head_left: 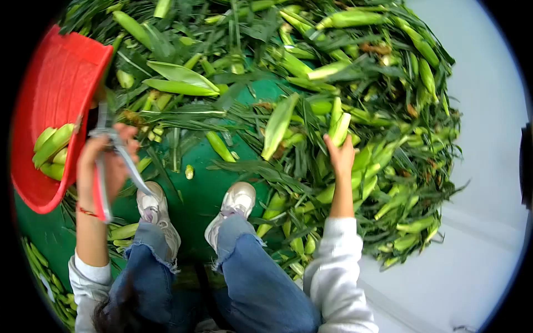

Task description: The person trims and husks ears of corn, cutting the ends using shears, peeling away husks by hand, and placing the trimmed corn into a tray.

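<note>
The left hand (114, 166) at 9 o'clock grips blurry shears (127, 160); the right hand (342, 157) at 3 squeezes a corn ear (340, 129), likely for steadiness.

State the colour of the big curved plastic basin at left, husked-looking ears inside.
Red plastic basin; shows best in the head view.

Produce-handling work area, farm or packing-site type; indoors or outdoors unclear. Signs: large heap of leafy corn ears (388, 191), brown silks (377, 49) showing, spread over green floor (194, 208); red plastic tub (62, 72) holding ears; separate green pile (50, 277) lower left; smooth pale ground (480, 116) alongside.
</note>
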`<state>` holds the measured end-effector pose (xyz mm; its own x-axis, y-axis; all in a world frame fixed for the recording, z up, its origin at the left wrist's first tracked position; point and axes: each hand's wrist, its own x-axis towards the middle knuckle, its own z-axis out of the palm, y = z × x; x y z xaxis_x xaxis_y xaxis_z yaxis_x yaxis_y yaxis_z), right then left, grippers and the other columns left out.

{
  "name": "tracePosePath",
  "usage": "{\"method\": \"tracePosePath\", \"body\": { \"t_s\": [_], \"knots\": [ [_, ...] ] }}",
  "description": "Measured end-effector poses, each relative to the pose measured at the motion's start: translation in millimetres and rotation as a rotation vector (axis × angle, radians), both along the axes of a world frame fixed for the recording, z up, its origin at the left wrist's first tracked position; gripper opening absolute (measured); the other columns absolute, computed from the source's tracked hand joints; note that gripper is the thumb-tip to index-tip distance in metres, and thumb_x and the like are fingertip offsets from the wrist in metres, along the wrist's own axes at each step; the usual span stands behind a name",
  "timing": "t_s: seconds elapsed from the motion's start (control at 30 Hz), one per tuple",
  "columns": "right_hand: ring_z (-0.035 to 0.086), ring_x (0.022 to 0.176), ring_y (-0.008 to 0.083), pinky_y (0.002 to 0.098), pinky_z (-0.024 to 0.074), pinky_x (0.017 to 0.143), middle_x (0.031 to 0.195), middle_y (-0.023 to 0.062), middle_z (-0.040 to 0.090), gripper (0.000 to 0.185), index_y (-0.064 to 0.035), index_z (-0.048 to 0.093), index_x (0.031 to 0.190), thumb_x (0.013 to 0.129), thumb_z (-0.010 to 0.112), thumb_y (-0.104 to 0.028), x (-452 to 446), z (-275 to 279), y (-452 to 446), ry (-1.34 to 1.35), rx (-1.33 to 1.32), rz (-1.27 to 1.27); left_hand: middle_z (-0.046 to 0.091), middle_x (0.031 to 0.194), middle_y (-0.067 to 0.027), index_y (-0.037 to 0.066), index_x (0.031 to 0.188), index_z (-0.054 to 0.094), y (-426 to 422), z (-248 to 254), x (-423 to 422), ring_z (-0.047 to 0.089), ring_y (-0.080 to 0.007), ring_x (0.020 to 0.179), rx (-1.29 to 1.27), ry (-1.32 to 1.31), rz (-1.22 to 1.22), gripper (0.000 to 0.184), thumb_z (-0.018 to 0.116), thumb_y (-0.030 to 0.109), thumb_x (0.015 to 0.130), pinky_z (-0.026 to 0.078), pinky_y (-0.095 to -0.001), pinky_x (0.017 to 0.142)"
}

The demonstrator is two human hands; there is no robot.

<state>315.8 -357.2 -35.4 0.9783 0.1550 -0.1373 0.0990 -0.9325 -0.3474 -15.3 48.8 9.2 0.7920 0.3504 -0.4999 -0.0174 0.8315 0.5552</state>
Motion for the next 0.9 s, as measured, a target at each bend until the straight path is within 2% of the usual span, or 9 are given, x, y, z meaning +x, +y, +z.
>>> {"method": "tracePosePath", "body": {
  "t_s": [0.23,0.33,0.5,0.6,0.7,0.73,0.83,0.87,0.9],
  "knots": [
    [0.052,0.107,0.0329,0.0501,0.0435,0.094,0.116,0.0144,0.054,0.040,-0.0111,0.052,0.112,0.075,0.066,-0.007,-130,74,159,-0.751,0.653,0.980,0.055,0.120,-0.0148,0.005,0.120,0.048,-75,-7,53,0.059,-0.0246,0.100,-0.242,-0.089,-0.331,0.044,0.062,0.032,0.088,0.049,-0.0392,0.083],
    [0.047,0.114,0.0312,0.0487,0.0452,0.092,0.123,0.0108,0.051,0.040,-0.0187,0.054,0.112,0.075,0.066,-0.009,-174,56,178,-0.631,0.693,1.060,0.057,0.108,-0.0063,0.007,0.118,0.049,-79,-12,61,0.059,-0.0172,0.093,-0.452,-0.206,-0.191,0.041,0.063,0.031,0.088,0.049,-0.0309,0.082],
    [0.049,0.114,0.0292,0.0385,0.0475,0.084,0.125,0.0115,0.050,0.036,-0.0181,0.062,0.109,0.074,0.066,-0.011,-204,36,157,-0.138,0.486,1.201,0.055,0.104,-0.0046,0.006,0.115,0.045,-60,-27,40,0.055,-0.0127,0.096,-0.015,0.072,-0.210,0.040,0.067,0.012,0.082,0.047,-0.0277,0.083],
    [0.052,0.104,0.0257,0.0330,0.0441,0.087,0.122,0.0117,0.050,0.032,-0.0063,0.056,0.111,0.079,0.060,-0.009,-194,23,158,0.162,0.750,0.837,0.053,0.103,-0.0040,0.004,0.115,0.044,-62,-31,41,0.052,-0.0105,0.098,0.376,0.123,-0.273,0.050,0.072,0.012,0.075,0.046,-0.0279,0.081],
    [0.050,0.094,0.0135,0.0281,0.0454,0.076,0.114,0.0100,0.046,0.045,-0.0010,0.041,0.122,0.085,0.062,-0.015,-184,24,206,0.535,1.110,0.116,0.055,0.100,-0.0102,0.003,0.119,0.039,-70,-25,52,0.057,-0.0206,0.091,1.047,0.084,-0.335,0.063,0.076,0.021,0.072,0.046,-0.0330,0.079],
    [0.051,0.092,0.0137,0.0281,0.0454,0.076,0.110,0.0089,0.049,0.042,-0.0017,0.042,0.121,0.086,0.062,-0.017,-176,21,216,0.624,1.170,0.042,0.056,0.100,-0.0136,0.003,0.120,0.038,-70,-19,53,0.058,-0.0284,0.089,1.099,0.107,-0.358,0.068,0.078,0.024,0.069,0.046,-0.0357,0.080],
    [0.056,0.088,0.0151,0.0295,0.0465,0.077,0.099,0.0063,0.057,0.035,-0.0033,0.047,0.116,0.090,0.058,-0.025,-162,19,225,0.955,1.322,-0.185,0.055,0.107,-0.0157,0.003,0.122,0.038,-70,-17,50,0.057,-0.0302,0.095,0.963,0.098,-0.354,0.071,0.078,0.024,0.068,0.046,-0.0354,0.083],
    [0.058,0.087,0.0169,0.0321,0.0480,0.078,0.099,0.0069,0.058,0.035,-0.0043,0.049,0.113,0.092,0.053,-0.031,-164,11,224,0.903,1.416,-0.277,0.053,0.112,-0.0145,0.001,0.126,0.035,-72,-27,46,0.055,-0.0250,0.101,1.184,0.074,-0.334,0.074,0.078,0.022,0.070,0.044,-0.0316,0.086],
    [0.059,0.092,0.0188,0.0347,0.0482,0.083,0.100,0.0075,0.061,0.042,-0.0062,0.052,0.113,0.092,0.047,-0.043,-163,8,226,0.924,1.470,-0.381,0.053,0.114,-0.0135,0.000,0.128,0.034,-75,-32,42,0.054,-0.0233,0.102,0.892,0.100,-0.354,0.075,0.078,0.022,0.071,0.044,-0.0305,0.087]
  ]
}}
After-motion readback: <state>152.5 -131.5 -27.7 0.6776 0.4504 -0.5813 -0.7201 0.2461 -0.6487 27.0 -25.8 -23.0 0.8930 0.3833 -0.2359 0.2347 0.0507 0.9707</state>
